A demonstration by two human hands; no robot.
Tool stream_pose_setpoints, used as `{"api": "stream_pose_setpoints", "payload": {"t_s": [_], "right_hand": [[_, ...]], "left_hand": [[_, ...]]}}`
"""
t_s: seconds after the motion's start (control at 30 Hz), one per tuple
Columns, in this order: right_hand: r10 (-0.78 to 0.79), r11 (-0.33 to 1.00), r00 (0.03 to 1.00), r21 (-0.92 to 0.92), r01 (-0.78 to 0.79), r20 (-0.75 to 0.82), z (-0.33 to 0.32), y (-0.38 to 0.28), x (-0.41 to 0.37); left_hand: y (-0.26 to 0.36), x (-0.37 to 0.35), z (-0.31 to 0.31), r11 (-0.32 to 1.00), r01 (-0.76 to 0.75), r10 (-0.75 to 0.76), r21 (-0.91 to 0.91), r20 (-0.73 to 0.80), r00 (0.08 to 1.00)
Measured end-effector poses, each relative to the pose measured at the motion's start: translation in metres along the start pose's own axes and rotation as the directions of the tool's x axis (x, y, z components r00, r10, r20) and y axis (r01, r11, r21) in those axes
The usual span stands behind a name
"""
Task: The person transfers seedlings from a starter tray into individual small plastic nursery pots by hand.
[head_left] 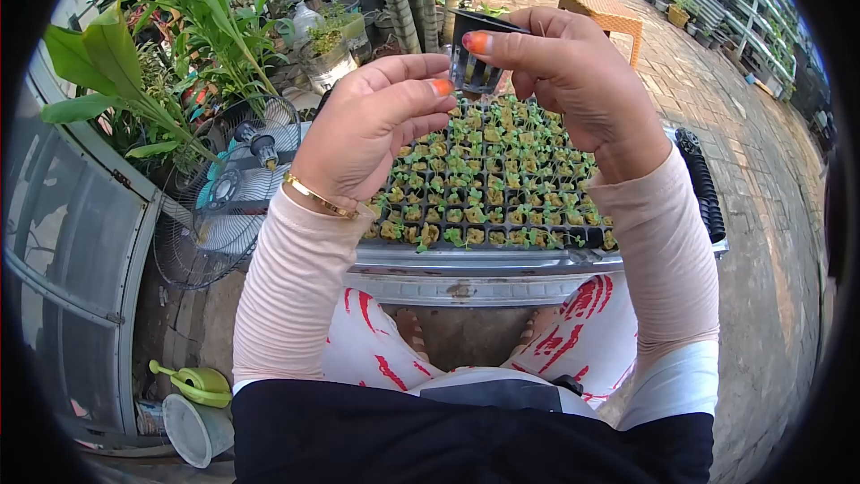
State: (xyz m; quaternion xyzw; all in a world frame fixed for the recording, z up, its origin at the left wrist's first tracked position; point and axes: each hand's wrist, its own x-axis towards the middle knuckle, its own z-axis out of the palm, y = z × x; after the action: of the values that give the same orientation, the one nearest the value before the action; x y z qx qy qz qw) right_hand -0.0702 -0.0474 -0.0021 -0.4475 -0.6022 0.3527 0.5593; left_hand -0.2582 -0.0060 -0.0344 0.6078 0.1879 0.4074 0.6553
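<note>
My right hand grips a small black net pot near its rim, with the thumb across the front. The pot is upright, and its slotted lower wall looks partly see-through. From the other side my left hand is curled, its fingertips against the lower side of the pot; their exact contact is partly hidden. Under both hands lies a black seedling tray whose cells hold small green seedlings in brownish plugs. At the tray's right end lies a row of nested black pots.
The tray rests on a low metal-edged table in front of my knees. A fan and leafy plants stand at left. A green watering can and grey bucket are lower left. Beyond is a brown woven stool.
</note>
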Motion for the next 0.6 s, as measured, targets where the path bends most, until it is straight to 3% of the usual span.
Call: {"api": "stream_pose_setpoints", "payload": {"t_s": [0.1,0.23,0.27,0.43,0.6], "right_hand": [[-0.028,0.999,0.988,0.023,0.025,0.152,0.038,-0.009,0.023],[-0.045,0.999,0.955,0.018,0.042,0.292,0.111,-0.013,0.057],[-0.031,0.997,0.956,-0.064,0.052,0.292,0.129,-0.012,0.067],[0.030,0.984,0.924,-0.172,0.039,0.381,0.216,0.017,0.103],[0.159,0.926,0.884,-0.376,0.020,0.439,0.280,0.060,0.113]], "left_hand": [[0.038,-0.016,-0.029,0.960,-0.141,0.164,0.243,-0.076,0.984],[0.071,-0.040,-0.081,0.878,-0.067,0.177,0.474,-0.190,0.966],[0.077,-0.047,-0.092,0.867,-0.013,0.145,0.499,-0.228,0.963],[0.067,-0.079,-0.155,0.865,0.192,0.050,0.463,-0.461,0.886],[0.027,-0.105,-0.220,0.910,0.360,-0.197,0.204,-0.553,0.810]]}}
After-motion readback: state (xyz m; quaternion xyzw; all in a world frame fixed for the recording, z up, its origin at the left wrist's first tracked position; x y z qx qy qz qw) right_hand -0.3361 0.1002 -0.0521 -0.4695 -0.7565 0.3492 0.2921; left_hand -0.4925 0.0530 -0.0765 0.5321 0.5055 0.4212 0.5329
